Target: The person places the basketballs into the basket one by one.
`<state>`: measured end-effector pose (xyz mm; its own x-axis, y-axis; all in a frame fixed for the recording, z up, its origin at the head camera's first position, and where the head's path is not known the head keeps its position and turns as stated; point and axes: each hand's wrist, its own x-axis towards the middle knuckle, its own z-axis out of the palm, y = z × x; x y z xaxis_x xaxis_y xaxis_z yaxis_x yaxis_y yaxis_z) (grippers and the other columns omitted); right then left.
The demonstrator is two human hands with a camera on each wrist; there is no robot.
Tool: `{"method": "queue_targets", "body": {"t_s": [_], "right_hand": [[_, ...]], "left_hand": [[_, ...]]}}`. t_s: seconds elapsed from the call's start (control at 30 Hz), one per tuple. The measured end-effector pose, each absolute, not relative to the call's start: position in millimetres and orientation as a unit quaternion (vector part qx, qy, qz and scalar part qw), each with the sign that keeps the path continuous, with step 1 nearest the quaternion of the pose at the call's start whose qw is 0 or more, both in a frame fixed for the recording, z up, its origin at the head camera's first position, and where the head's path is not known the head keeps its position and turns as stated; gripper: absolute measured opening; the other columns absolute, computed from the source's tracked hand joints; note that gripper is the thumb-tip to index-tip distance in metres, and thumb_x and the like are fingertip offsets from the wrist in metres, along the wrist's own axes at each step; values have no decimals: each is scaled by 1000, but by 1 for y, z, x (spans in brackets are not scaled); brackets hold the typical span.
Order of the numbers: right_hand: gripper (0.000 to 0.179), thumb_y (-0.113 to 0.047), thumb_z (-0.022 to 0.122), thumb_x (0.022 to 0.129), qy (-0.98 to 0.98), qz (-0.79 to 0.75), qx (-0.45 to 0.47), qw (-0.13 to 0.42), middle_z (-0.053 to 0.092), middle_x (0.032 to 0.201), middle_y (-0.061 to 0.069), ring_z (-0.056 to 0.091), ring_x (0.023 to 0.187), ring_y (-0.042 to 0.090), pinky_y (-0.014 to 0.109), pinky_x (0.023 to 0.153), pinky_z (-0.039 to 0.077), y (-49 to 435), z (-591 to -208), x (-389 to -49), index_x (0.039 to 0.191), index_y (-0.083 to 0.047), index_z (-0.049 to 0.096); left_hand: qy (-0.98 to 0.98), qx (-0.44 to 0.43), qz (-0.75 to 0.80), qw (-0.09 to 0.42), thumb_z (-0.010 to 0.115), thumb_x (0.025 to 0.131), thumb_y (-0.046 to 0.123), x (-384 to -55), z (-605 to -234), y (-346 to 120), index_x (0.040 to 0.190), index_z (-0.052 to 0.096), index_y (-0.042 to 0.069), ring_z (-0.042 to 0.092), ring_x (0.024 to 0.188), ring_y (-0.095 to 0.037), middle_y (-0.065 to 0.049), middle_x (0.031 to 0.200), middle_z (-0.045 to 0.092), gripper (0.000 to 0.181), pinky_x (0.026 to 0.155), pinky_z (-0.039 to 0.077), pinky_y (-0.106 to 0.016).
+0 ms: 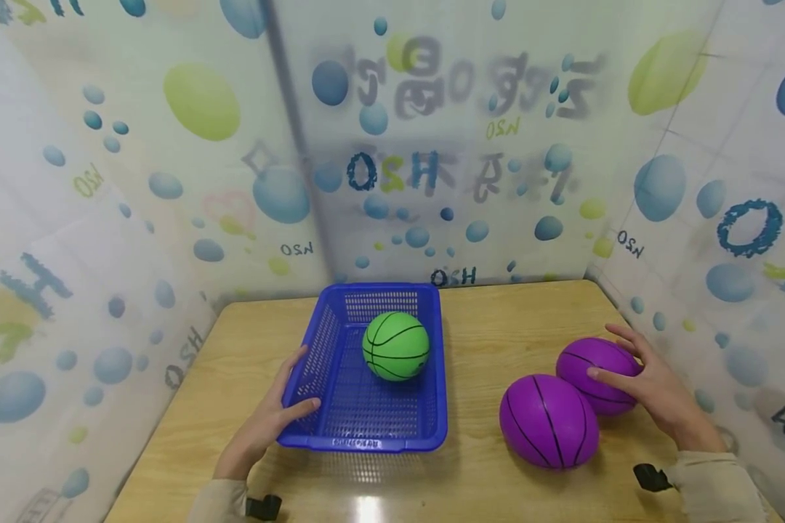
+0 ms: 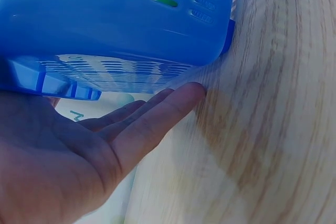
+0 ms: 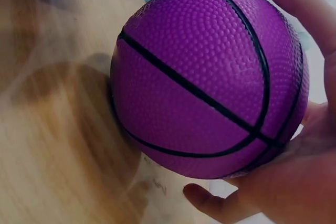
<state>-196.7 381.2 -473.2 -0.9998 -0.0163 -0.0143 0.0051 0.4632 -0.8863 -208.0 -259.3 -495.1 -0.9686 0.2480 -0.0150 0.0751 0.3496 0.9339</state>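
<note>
A blue plastic basket (image 1: 441, 349) stands on the table, with a green ball (image 1: 395, 346) inside toward its right side. My left hand (image 1: 268, 418) holds the basket's front left edge, thumb over the rim and fingers along the outer wall. In the left wrist view, those fingers (image 2: 152, 124) stretch down beside the slotted wall near the tabletop. At the right lie two purple balls patterned like basketballs. My right hand (image 1: 654, 388) spreads around the farther purple ball (image 3: 194, 87), its thumb over the top. The nearer purple ball (image 1: 548, 421) lies beside it.
The wooden table (image 1: 504, 319) carries the basket and the balls. Curtain-like sheets printed with bubbles and lettering enclose its back (image 1: 392, 225), left and right sides. The right-hand sheet (image 1: 733, 312) comes close to my right hand.
</note>
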Motion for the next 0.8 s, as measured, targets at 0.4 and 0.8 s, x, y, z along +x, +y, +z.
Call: {"method": "queue_targets", "body": {"t_s": [0.4,0.8], "right_hand": [[94,-31,74,97,859,-510,5,36,26,159,30,43,133,47,30,84,53,391,-484,-185,167,-33,11],[91,-33,72,98,856,-515,16,47,30,158,26,50,124,25,31,85,53,395,-487,-184,166,-36,12]], "left_hand": [[814,102,567,74,68,99,24,-209,-495,-258,164,15,43,26,148,-53,-14,171,10,86,113,28,-73],[814,103,566,74,69,98,26,-209,-495,-259,164,16,44,25,149,-52,-12,172,9,86,112,28,-74]]}}
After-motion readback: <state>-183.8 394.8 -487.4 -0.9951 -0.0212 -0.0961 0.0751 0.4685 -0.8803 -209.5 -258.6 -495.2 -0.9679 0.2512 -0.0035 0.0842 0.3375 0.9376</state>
